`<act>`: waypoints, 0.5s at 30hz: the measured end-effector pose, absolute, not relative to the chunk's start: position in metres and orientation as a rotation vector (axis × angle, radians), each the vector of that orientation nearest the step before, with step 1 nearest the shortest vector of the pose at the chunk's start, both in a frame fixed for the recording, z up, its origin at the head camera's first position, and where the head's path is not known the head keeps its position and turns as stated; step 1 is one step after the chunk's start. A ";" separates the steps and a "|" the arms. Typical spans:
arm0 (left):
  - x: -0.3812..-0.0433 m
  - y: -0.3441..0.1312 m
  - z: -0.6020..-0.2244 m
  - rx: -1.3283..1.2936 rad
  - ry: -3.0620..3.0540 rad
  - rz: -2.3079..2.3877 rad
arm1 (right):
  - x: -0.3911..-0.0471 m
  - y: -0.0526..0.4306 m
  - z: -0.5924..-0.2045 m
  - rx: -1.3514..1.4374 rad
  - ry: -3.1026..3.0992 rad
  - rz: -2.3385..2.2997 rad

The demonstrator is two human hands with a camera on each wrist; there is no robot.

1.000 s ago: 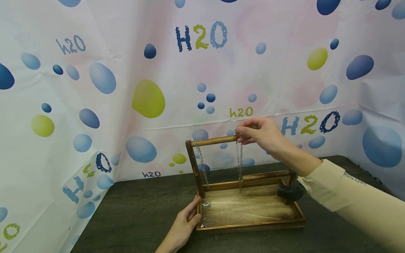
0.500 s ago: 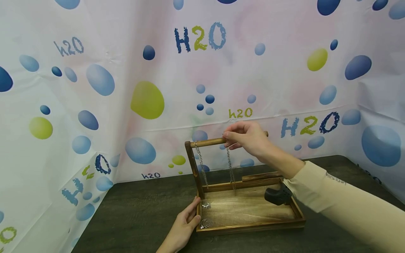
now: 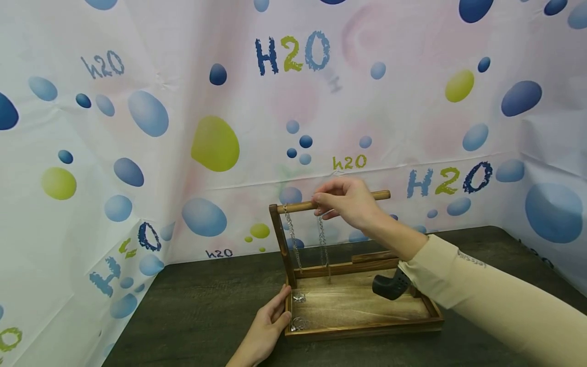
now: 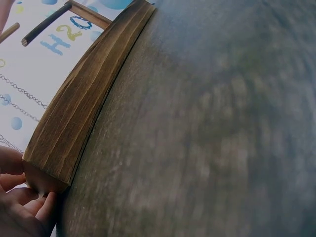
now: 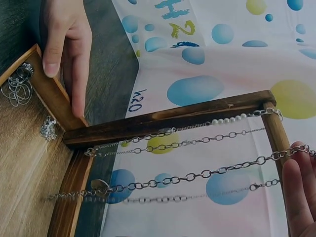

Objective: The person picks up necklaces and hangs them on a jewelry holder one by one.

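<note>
Apparently a curtained-off nook: printed sheeting (image 3: 390, 112) backs a dark table (image 3: 206, 300).

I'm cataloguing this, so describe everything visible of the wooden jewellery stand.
The wooden jewellery stand stands upright on the table, brown and grained: a shallow tray, a tall left post bearing a round bar, a lower bar at right. Silvery chains hang at the round bar; silvery trinkets lie in the tray. The left hand touches the tray's left end; the right hand pinches one chain.
</note>
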State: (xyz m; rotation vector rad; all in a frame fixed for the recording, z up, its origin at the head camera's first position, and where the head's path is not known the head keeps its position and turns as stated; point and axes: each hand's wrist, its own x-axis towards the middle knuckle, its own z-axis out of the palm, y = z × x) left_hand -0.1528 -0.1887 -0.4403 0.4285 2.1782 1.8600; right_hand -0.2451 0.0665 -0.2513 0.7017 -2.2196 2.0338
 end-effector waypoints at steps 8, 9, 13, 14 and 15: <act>-0.153 -0.190 -0.440 0.408 2.165 1.851 | -0.243 0.060 -0.251 0.690 -2.218 2.053; -0.153 -0.190 -0.440 0.407 2.163 1.851 | -0.243 0.059 -0.251 0.692 -2.219 2.052; -0.153 -0.189 -0.439 0.405 2.157 1.854 | -0.242 0.056 -0.251 0.712 -2.212 2.056; -0.153 -0.189 -0.439 0.404 2.156 1.855 | -0.242 0.055 -0.251 0.718 -2.213 2.052; -0.153 -0.189 -0.439 0.403 2.156 1.854 | -0.242 0.054 -0.251 0.721 -2.214 2.050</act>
